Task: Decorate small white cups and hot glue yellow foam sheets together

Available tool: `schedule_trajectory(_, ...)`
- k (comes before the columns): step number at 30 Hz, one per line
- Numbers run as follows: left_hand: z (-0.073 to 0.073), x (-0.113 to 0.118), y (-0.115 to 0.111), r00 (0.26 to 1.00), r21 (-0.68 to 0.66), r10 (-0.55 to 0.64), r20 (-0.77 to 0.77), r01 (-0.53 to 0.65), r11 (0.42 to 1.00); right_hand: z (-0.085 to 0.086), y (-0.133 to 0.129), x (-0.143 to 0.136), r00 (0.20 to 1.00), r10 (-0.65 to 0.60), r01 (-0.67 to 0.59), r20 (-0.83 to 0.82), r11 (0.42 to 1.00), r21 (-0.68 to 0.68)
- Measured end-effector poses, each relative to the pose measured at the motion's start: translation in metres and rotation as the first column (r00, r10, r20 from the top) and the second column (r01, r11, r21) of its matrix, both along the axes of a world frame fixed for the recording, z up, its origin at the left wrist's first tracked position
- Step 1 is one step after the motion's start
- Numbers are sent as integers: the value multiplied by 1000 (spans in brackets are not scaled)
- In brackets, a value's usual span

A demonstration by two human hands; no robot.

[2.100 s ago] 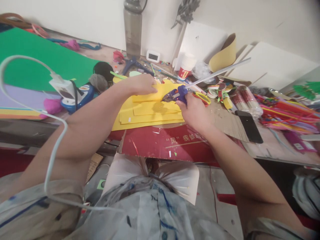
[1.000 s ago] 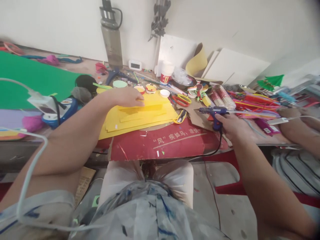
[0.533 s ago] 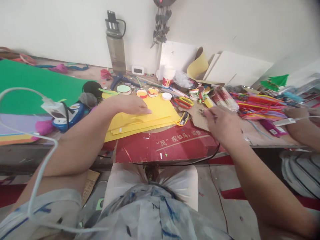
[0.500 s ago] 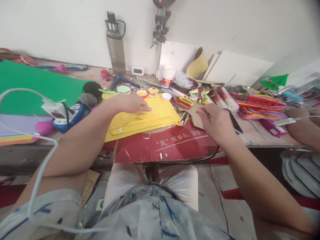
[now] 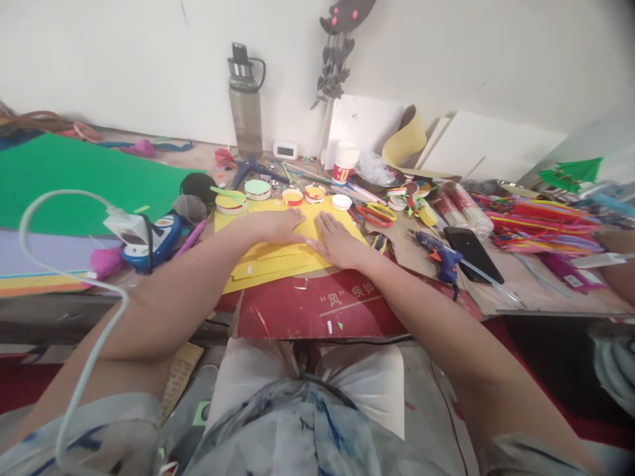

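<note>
My left hand [image 5: 280,227] lies flat with fingers stretched out on a small stack of yellow paper sheets [image 5: 268,266]. Close beside it, my right hand [image 5: 341,244] rests on the same sheets, fingers extended, its thumb near the left thumb. Neither hand holds anything. The sheets lie partly over a red printed cardboard piece [image 5: 282,311]. Several small round paper pieces with rims, among them a green-topped one [image 5: 258,190] and a white one [image 5: 341,201], stand along the sheets' far edge. Right of my right hand lies a blue glue gun [image 5: 441,256].
Red-and-yellow scissors [image 5: 377,214], a black phone [image 5: 473,254] and bundled pipe cleaners [image 5: 540,225] lie to the right. A paper cup [image 5: 345,162] and tall bottle [image 5: 247,112] stand behind. A white cable [image 5: 74,284] loops past my left arm. Another person's arm [image 5: 620,264] shows at far right.
My right hand has moved left from above the glue gun onto the yellow sheets. My left hand's fingers have flattened out on the paper. The view has shifted slightly.
</note>
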State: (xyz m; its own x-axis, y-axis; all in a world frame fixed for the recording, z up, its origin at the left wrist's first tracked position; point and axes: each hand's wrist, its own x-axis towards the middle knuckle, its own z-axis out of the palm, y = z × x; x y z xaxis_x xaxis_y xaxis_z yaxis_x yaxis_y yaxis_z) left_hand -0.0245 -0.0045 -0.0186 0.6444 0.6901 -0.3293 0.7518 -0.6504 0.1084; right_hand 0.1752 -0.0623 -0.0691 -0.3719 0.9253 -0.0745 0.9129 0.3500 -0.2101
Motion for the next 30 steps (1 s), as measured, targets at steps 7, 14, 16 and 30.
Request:
schedule_trajectory(7, -3, 0, 0, 1000, -16, 9, -27, -9, 1000, 19, 5, -4, 997, -73, 73, 8, 996, -45)
schedule_trajectory(14, -4, -1, -2, 997, -33, -14, -70, 11, 999, 15, 37, -26, 981, -191, 193, -35, 978, 74)
schedule_trajectory(16, -5, -2, -4, 995, -43, -15, -96, 11, 999, 3, 39, -31, 978, -207, 208, -31, 976, 57)
schedule_trajectory(30, -14, -5, -6, 992, 9, -38, -120, 39, 999, -20, 42, -30, 963, -252, 265, -98, 952, 153)
